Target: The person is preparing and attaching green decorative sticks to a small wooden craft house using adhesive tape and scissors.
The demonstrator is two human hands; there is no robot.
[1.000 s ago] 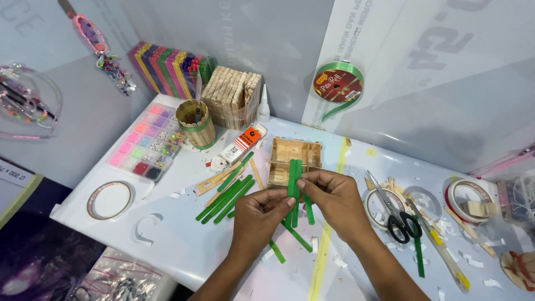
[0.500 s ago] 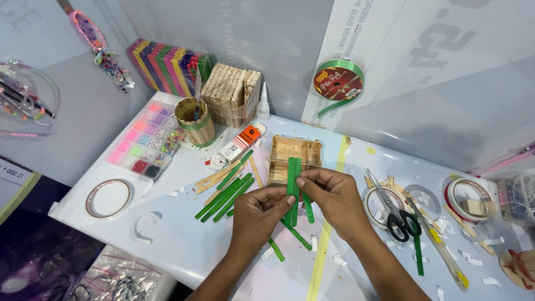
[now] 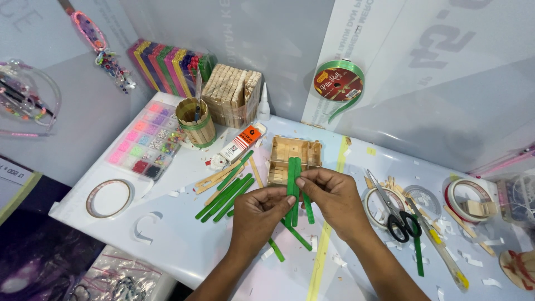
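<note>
Both my hands meet over the middle of the white table (image 3: 184, 245). My left hand (image 3: 257, 214) and my right hand (image 3: 330, 196) pinch a pair of green craft sticks (image 3: 293, 167) held side by side, pointing away from me. Their far ends lie over a small open wooden stick box (image 3: 283, 151). More loose green sticks (image 3: 223, 196) lie to the left of my left hand, and a few others (image 3: 295, 234) sit under my hands.
Black-handled scissors (image 3: 397, 214) and tape rolls (image 3: 463, 199) lie to the right. A bead organizer (image 3: 146, 142), a stick cup (image 3: 196, 121), a glue tube (image 3: 241, 143), a plain stick bundle (image 3: 231, 96) and a green ribbon spool (image 3: 338, 83) stand behind. A tape ring (image 3: 108, 198) lies left.
My hands have barely shifted; the fingers have adjusted their pinch on the green sticks, which stay over the wooden box.
</note>
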